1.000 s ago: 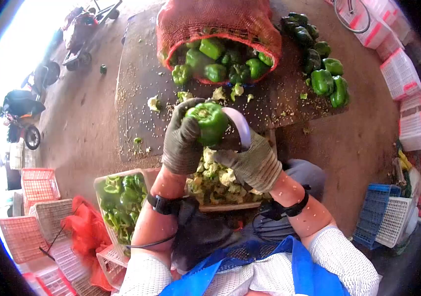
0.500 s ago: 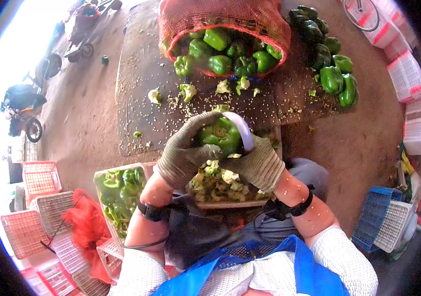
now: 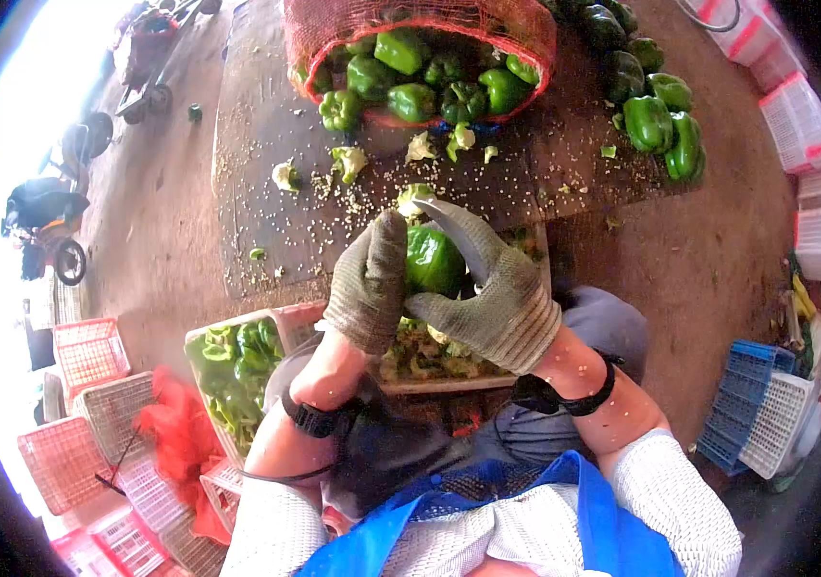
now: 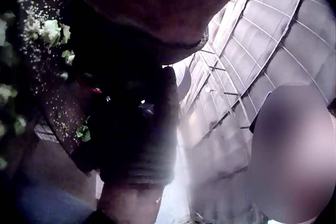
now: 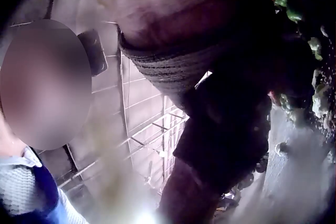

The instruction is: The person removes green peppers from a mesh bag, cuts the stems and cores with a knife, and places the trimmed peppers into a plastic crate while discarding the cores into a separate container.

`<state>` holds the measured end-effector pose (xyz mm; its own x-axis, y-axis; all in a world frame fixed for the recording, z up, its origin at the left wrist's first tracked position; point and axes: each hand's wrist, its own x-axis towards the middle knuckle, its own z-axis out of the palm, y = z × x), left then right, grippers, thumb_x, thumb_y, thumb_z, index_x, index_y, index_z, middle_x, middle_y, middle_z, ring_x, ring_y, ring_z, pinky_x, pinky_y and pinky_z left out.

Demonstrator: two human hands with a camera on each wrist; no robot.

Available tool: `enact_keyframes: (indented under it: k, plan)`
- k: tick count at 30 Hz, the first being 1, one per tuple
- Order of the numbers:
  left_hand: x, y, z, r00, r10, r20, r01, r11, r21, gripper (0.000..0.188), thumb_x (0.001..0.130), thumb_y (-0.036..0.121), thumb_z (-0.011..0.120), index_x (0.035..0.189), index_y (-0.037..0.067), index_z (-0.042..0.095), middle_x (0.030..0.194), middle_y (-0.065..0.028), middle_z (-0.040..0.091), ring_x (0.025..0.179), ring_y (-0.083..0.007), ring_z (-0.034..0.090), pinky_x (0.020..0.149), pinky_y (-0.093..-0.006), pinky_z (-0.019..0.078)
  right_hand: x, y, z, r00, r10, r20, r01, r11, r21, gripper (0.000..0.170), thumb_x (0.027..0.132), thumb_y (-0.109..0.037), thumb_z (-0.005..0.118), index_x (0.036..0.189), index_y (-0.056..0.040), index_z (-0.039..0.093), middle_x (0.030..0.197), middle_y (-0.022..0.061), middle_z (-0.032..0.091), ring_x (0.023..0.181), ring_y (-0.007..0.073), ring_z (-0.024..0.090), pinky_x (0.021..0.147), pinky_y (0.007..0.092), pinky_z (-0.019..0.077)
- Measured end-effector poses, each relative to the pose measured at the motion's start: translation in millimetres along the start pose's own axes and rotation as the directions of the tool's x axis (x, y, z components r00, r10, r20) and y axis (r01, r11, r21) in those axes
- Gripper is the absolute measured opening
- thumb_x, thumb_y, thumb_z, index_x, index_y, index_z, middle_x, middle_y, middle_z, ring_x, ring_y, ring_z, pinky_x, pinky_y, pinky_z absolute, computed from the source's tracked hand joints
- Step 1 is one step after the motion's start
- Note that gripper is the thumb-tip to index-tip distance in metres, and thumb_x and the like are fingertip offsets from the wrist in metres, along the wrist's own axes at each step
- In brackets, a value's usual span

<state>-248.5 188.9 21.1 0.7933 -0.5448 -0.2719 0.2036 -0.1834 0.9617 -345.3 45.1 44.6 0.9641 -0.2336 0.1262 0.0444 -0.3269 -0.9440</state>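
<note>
A green pepper (image 3: pixel 433 260) is between the two gloved hands in the head view. The left hand (image 3: pixel 368 284) holds it from the left side, its thumb upright. On the other side the right hand (image 3: pixel 497 298) grips a curved, pale blade (image 3: pixel 460 231), which arches over the pepper's upper right; its thumb lies along the pepper's lower edge. A pale cut core (image 3: pixel 416 200) is at the blade's tip. Below the hands, a container of pale cores (image 3: pixel 420 358) is partly hidden. Both wrist views are dark, and the pepper cannot be made out there.
A red mesh sack (image 3: pixel 516 29) of green peppers lies open on a seed-strewn board (image 3: pixel 266 125). More peppers (image 3: pixel 648 125) lie to its right. A crate of peppers (image 3: pixel 235 370) stands at lower left. Stacked crates line both sides, including a blue one (image 3: pixel 745 404).
The pepper has turned between the hands, its stem end no longer in sight. The left thumb has moved upright, and the blade has swung to the pepper's top, where a cut core shows.
</note>
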Motion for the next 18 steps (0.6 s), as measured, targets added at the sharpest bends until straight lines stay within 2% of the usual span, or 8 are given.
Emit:
enact_keyframes:
  k: [2, 6, 7, 10, 11, 14, 17, 18]
  plan:
    - [3, -3, 2, 0.998, 0.055, -0.031, -0.055, 0.998, 0.021, 0.053, 0.101, 0.051, 0.044, 0.102, 0.001, 0.060, 0.086, -0.0034, 0.060, 0.080, -0.0106, 0.050, 0.074, -0.0287, 0.0456, 0, 0, 0, 1.000, 0.002, -0.026, -0.002, 1.000, 0.012, 0.076, 0.075, -0.022, 0.078, 0.138, 0.0031, 0.042, 0.128, 0.0213, 0.058, 0.122, 0.0285, 0.056, 0.104, 0.0350, 0.0443]
    - [-3, 16, 9, 0.972, 0.234, 0.002, -0.231, 0.956, 0.178, 0.060, 0.100, 0.056, 0.040, 0.110, 0.000, 0.059, 0.092, -0.0091, 0.064, 0.086, -0.0141, 0.057, 0.079, -0.0300, 0.0468, 0, 0, -5, 0.996, -0.036, -0.077, 0.037, 0.999, 0.004, 0.077, 0.071, -0.017, 0.082, 0.138, -0.0017, 0.047, 0.126, 0.0127, 0.061, 0.116, 0.0193, 0.058, 0.103, 0.0325, 0.0431]
    - [-8, 29, 6, 0.964, 0.250, 0.089, -0.265, 0.933, 0.243, 0.056, 0.095, 0.049, 0.057, 0.121, 0.000, 0.054, 0.103, -0.0099, 0.064, 0.096, -0.0162, 0.059, 0.086, -0.0310, 0.0480, 1, -2, -9, 0.995, -0.058, -0.086, 0.061, 0.998, 0.033, 0.077, 0.070, -0.016, 0.082, 0.138, -0.0020, 0.047, 0.127, 0.0127, 0.060, 0.117, 0.0196, 0.058, 0.103, 0.0325, 0.0429]
    - [-15, 23, 16, 0.967, 0.170, 0.192, -0.162, 0.985, -0.058, 0.064, 0.085, 0.035, 0.076, 0.130, 0.000, 0.048, 0.113, -0.0093, 0.061, 0.102, -0.0179, 0.059, 0.092, -0.0319, 0.0485, 1, -2, -16, 0.996, -0.061, -0.062, 0.070, 0.985, 0.159, 0.080, 0.070, -0.014, 0.080, 0.140, -0.0023, 0.044, 0.128, 0.0127, 0.059, 0.119, 0.0201, 0.056, 0.104, 0.0322, 0.0423]
    - [-14, 28, 12, 0.968, 0.026, 0.251, 0.034, 0.972, -0.232, 0.078, 0.073, 0.022, 0.086, 0.135, 0.002, 0.044, 0.119, -0.0085, 0.059, 0.106, -0.0184, 0.058, 0.096, -0.0325, 0.0486, 0, -1, -16, 0.998, -0.053, -0.044, 0.061, 0.976, 0.209, 0.081, 0.069, -0.013, 0.080, 0.141, -0.0023, 0.044, 0.129, 0.0127, 0.058, 0.120, 0.0203, 0.056, 0.104, 0.0321, 0.0421]
    - [-9, 20, 9, 0.980, -0.009, 0.199, 0.054, 0.973, -0.225, 0.064, 0.087, 0.041, 0.073, 0.130, 0.000, 0.048, 0.115, -0.0086, 0.060, 0.105, -0.0166, 0.057, 0.089, -0.0309, 0.0498, -2, -2, -17, 0.999, -0.040, -0.008, 0.040, 0.991, 0.128, 0.083, 0.068, -0.011, 0.080, 0.141, -0.0017, 0.043, 0.130, 0.0126, 0.057, 0.120, 0.0209, 0.056, 0.104, 0.0316, 0.0415]
    - [-12, 13, 14, 0.982, 0.126, 0.143, -0.121, 0.992, -0.046, 0.064, 0.091, 0.051, 0.063, 0.126, -0.001, 0.050, 0.112, -0.0098, 0.060, 0.100, -0.0170, 0.057, 0.087, -0.0315, 0.0484, 2, -2, -17, 0.997, -0.064, -0.038, 0.071, 0.971, 0.229, 0.083, 0.066, -0.009, 0.080, 0.141, -0.0016, 0.043, 0.130, 0.0124, 0.057, 0.121, 0.0217, 0.055, 0.105, 0.0320, 0.0413]
    - [-11, 15, 13, 0.959, 0.251, 0.131, -0.268, 0.954, 0.135, 0.067, 0.091, 0.056, 0.059, 0.125, -0.001, 0.050, 0.109, -0.0111, 0.060, 0.097, -0.0181, 0.056, 0.087, -0.0325, 0.0469, 2, -2, -18, 0.998, -0.043, -0.034, 0.050, 0.968, 0.245, 0.083, 0.066, -0.009, 0.080, 0.141, -0.0019, 0.043, 0.130, 0.0123, 0.057, 0.121, 0.0218, 0.055, 0.105, 0.0320, 0.0413]
